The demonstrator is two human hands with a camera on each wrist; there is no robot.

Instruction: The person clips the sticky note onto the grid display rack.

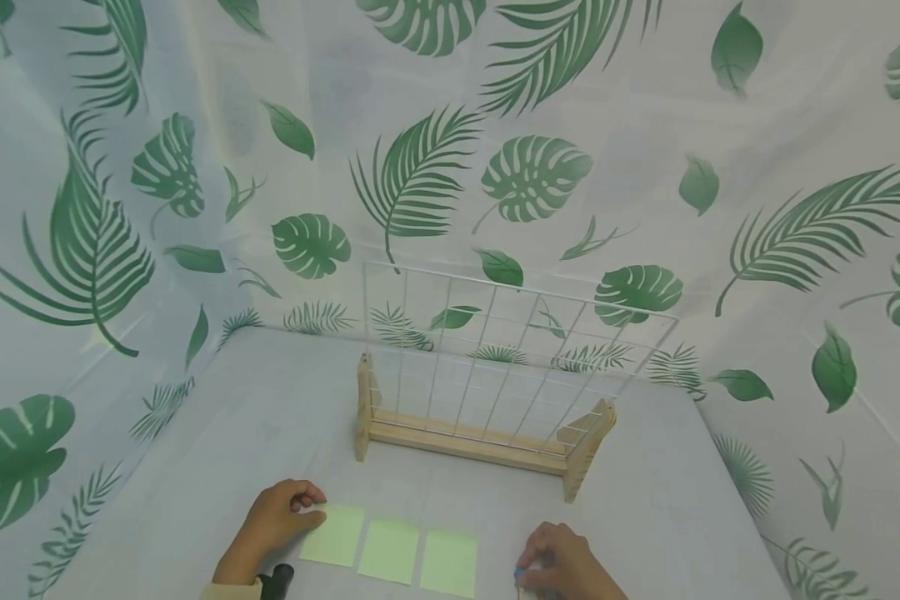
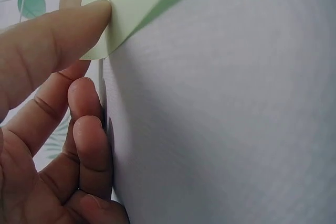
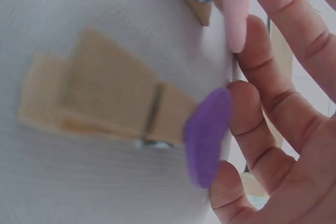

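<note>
Three pale green paper notes lie in a row on the table. My left hand [image 1: 281, 518] holds the near-left edge of the leftmost note [image 1: 334, 536], its thumb [image 2: 79, 27] on the paper and the other fingers bent behind. Right of the row, my right hand [image 1: 566, 567] pinches a small clothespin with a blue end [image 1: 519, 575] between thumb and forefinger. In the right wrist view, a wooden clothespin with a purple end [image 3: 209, 137] lies beside the lower fingertips. Another with a pink end [image 3: 236, 14] is by the upper fingers.
Behind the notes stands a white wire grid [image 1: 487, 358] in a wooden base [image 1: 465, 446], leaning back. The middle note [image 1: 390, 550] and the right note [image 1: 448, 562] lie between my hands. Leaf-patterned sheets [image 1: 630, 225] enclose the table [image 1: 285, 417].
</note>
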